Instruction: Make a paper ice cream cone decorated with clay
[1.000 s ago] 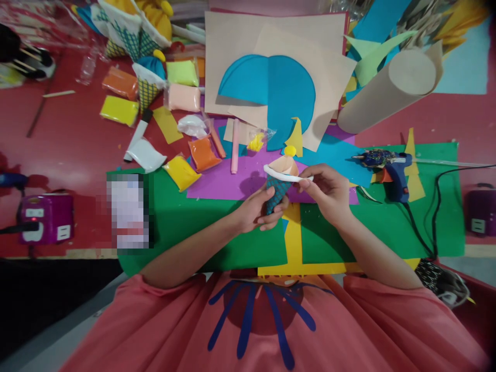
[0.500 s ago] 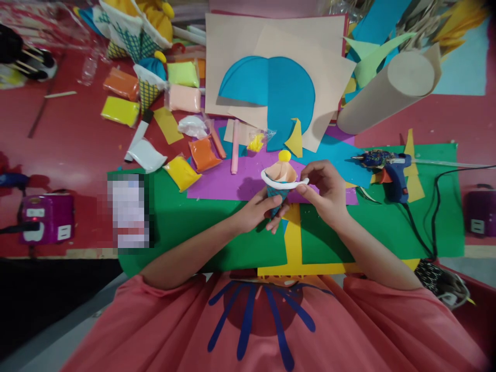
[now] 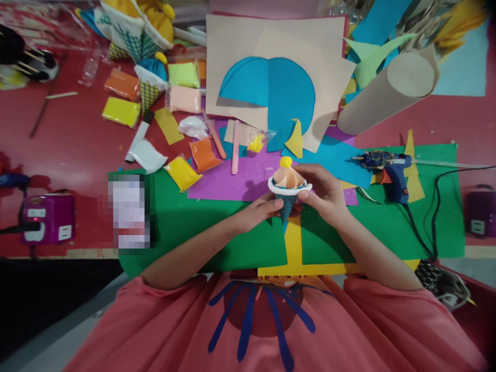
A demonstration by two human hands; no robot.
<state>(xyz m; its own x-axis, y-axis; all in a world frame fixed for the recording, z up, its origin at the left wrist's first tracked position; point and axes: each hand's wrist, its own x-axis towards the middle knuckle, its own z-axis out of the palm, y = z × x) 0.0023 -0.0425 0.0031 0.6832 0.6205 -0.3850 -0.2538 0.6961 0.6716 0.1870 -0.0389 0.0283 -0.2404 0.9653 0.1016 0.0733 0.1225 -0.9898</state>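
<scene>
A small ice-cream-cone craft (image 3: 287, 199) is held up over the mat, its tip pointing down. It has a teal patterned cone, a white clay rim (image 3: 282, 190), a peach swirl (image 3: 285, 177) and a yellow ball (image 3: 285, 161) on top. My left hand (image 3: 260, 211) grips the cone from the left, thumb on its front and the other fingers mostly behind. On the right, my right hand (image 3: 323, 194) pinches the rim's raised end, with the thumb in front.
A glue gun (image 3: 387, 165) with its cord lies right on the green mat (image 3: 356, 237). Clay packets (image 3: 183, 173), a marker (image 3: 140, 135) and a phone (image 3: 128, 212) are at left. Blue and beige sheets (image 3: 236, 41) lie behind, beside a beige roll (image 3: 372, 106).
The cone craft has shifted slightly right and stands more upright, showing more of the peach swirl. My right hand has closed in beside the rim, and my left fingers have moved behind the cone.
</scene>
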